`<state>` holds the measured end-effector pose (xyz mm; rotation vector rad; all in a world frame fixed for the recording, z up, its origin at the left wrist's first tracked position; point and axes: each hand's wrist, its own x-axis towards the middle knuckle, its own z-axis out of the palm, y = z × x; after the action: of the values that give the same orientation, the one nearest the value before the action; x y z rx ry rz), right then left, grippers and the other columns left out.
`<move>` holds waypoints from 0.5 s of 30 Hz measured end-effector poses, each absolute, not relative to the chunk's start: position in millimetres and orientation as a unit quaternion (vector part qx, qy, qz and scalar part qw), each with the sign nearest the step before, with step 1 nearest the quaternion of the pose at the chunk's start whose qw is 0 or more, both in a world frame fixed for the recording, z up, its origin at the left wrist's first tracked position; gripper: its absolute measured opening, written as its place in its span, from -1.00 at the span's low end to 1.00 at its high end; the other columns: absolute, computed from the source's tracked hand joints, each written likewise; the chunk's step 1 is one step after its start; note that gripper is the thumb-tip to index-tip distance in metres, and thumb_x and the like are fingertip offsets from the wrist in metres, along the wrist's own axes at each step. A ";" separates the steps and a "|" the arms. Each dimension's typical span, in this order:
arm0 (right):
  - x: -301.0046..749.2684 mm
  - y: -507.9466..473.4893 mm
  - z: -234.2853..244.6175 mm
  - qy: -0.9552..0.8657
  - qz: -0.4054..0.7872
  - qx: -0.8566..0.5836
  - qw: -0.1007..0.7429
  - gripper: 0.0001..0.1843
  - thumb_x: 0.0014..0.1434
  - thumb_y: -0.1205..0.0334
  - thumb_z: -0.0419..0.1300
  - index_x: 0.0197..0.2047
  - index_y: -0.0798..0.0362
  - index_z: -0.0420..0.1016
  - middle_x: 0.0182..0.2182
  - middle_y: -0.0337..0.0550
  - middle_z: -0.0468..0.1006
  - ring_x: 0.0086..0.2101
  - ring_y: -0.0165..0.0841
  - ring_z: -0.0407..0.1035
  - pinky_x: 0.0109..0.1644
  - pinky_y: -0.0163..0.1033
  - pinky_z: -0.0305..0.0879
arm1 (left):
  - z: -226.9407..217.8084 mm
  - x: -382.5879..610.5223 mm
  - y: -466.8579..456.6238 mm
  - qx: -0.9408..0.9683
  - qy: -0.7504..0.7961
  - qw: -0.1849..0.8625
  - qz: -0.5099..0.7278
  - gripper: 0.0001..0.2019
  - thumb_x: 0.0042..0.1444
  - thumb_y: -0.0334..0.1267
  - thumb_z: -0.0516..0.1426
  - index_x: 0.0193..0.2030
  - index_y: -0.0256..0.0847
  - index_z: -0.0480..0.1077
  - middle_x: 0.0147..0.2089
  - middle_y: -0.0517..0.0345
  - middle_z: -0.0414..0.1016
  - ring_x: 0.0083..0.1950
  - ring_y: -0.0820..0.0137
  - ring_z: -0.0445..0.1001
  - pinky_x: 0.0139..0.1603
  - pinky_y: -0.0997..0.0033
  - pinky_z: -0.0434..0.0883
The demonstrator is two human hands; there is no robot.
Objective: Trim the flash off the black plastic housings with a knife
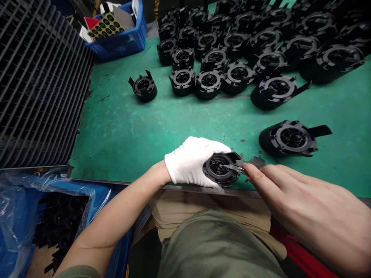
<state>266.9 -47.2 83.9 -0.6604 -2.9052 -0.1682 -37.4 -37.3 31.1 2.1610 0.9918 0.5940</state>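
Note:
My left hand [193, 162], in a white glove, is wrapped round a round black plastic housing [218, 170] at the table's front edge. The ring-shaped top of that part faces up. Bare and closed, my right hand [278, 185] grips a small knife [236, 168] with a thin metal blade. The blade's tip lies over the middle of the housing; whether it touches cannot be made out. Most of the knife's handle is hidden by my fingers. A similar black housing [292, 139] with a long tab rests on the table beyond my right hand.
Many more black housings [208, 83] stand in rows at the back of the green table [124, 127]; one sits apart at left. A blue bin [124, 40] holds boxes and a sticker sheet. Black grids [40, 77] are stacked at left, above a plastic-lined blue crate [116, 231] of black parts.

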 end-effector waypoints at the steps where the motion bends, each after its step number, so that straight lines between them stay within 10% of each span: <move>1: 264.7 -48.8 85.1 -0.970 -0.063 -0.222 0.080 -0.10 0.14 0.64 0.01 0.56 0.30 0.34 -0.24 0.03 0.64 -0.33 -0.09 0.61 -0.37 -0.06 0.59 | 32.0 -37.2 -37.4 0.829 0.380 0.341 0.228 -0.35 0.31 0.21 0.46 0.38 -0.14 0.64 0.31 -0.07 0.84 0.32 -0.04 0.84 0.36 0.10 0.67; 15: 254.1 -73.4 93.8 -0.964 -0.077 -0.251 0.053 -0.26 0.11 0.63 0.06 0.36 0.27 0.53 -0.31 -0.10 0.57 -0.40 -0.16 0.58 -0.42 -0.08 0.57 | 36.3 -34.3 -37.6 0.831 0.408 0.314 0.208 -0.31 0.18 0.16 0.50 0.39 -0.06 0.65 0.28 -0.08 0.86 0.30 -0.15 0.85 0.33 0.01 0.75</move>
<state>254.1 -73.4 93.8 -0.7615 -2.9294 -0.2336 -34.3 -37.6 36.3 2.1919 1.0764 0.5489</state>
